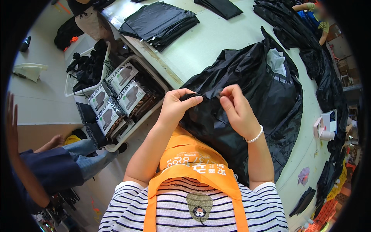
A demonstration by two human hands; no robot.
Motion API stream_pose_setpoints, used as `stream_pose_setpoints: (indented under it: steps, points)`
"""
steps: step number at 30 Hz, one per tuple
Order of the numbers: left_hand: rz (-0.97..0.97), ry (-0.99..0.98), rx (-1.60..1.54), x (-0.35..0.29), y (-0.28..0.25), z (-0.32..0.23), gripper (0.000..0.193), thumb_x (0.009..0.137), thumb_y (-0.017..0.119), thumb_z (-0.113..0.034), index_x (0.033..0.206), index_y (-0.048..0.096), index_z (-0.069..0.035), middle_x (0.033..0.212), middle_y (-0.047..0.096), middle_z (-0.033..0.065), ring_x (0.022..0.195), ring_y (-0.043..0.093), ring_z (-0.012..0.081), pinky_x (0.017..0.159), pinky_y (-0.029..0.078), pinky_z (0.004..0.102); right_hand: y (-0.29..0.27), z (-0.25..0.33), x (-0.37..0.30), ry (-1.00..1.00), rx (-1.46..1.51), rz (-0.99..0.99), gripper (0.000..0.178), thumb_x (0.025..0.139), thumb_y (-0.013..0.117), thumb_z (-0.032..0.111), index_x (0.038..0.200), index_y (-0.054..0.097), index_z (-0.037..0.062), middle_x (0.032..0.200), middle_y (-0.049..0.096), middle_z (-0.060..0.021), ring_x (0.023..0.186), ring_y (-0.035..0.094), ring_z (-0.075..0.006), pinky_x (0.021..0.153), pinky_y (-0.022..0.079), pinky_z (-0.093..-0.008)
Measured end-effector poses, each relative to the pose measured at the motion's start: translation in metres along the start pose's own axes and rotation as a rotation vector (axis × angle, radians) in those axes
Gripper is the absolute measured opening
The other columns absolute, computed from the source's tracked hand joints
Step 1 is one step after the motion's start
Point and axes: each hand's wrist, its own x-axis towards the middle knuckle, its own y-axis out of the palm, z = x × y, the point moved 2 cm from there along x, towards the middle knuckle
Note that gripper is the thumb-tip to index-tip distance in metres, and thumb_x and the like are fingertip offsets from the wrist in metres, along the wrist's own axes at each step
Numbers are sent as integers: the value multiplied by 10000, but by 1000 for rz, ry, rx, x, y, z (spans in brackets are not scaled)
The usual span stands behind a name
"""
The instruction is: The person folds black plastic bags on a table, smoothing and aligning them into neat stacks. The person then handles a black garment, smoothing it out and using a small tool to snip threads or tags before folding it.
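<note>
A large sheet of thin, shiny black fabric (247,116) lies crumpled over the table's near edge, just in front of me. My left hand (179,103) pinches a gathered edge of it between thumb and fingers. A short way to the right, my right hand (237,110) has thumb and forefinger pressed together close above the same fabric. What sits in that pinch is too small to make out. A whitish patch (276,62) and a pale strip show on the fabric's far right part.
Folded black sheets (160,23) lie stacked on the pale table (228,34). At left stand a crate of packaged goods (131,96) and a white basket (69,87) of black items. A person in blue jeans (79,154) is nearby. A white box (329,120) stands right.
</note>
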Motion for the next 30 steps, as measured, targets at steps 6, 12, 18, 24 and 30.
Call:
stream_pose_setpoints:
  steps: [6, 12, 18, 24, 30]
  points:
    - [31, 33, 103, -1, 6, -2, 110, 773, 744, -93, 805, 687, -3, 739, 665, 2, 652, 573, 36, 582, 448, 172, 9, 1, -1, -64, -151, -3, 177, 876, 637, 164, 930, 561, 13, 836, 572, -116, 681, 591, -239, 610, 481, -300]
    - [34, 102, 216, -1, 9, -2, 126, 775, 734, -100, 812, 696, 14, 721, 655, -11, 645, 544, 18, 569, 417, 162, 16, 6, 2, -124, -224, -5, 194, 867, 645, 190, 922, 575, 17, 842, 582, -113, 667, 608, -268, 589, 489, -320]
    - [33, 115, 254, -1, 6, -3, 119, 763, 722, -87, 798, 689, 22, 694, 639, -22, 632, 534, 14, 557, 413, 168, 20, 9, 2, -154, -292, -27, 198, 865, 646, 207, 911, 576, 27, 854, 586, -104, 676, 611, -280, 581, 490, -329]
    - [30, 80, 262, -2, 9, -6, 115, 755, 727, -85, 785, 673, 12, 670, 620, -24, 580, 530, 16, 515, 404, 167, 19, 9, 4, -198, -321, -43, 189, 859, 648, 201, 907, 577, 32, 856, 589, -99, 672, 610, -280, 574, 489, -329]
    - [32, 24, 212, -2, 11, -5, 123, 749, 741, -86, 786, 666, 4, 672, 626, -15, 563, 544, 21, 505, 411, 164, 17, 12, 4, -200, -346, -36, 170, 855, 649, 191, 883, 584, 37, 840, 592, -95, 668, 609, -279, 572, 490, -329]
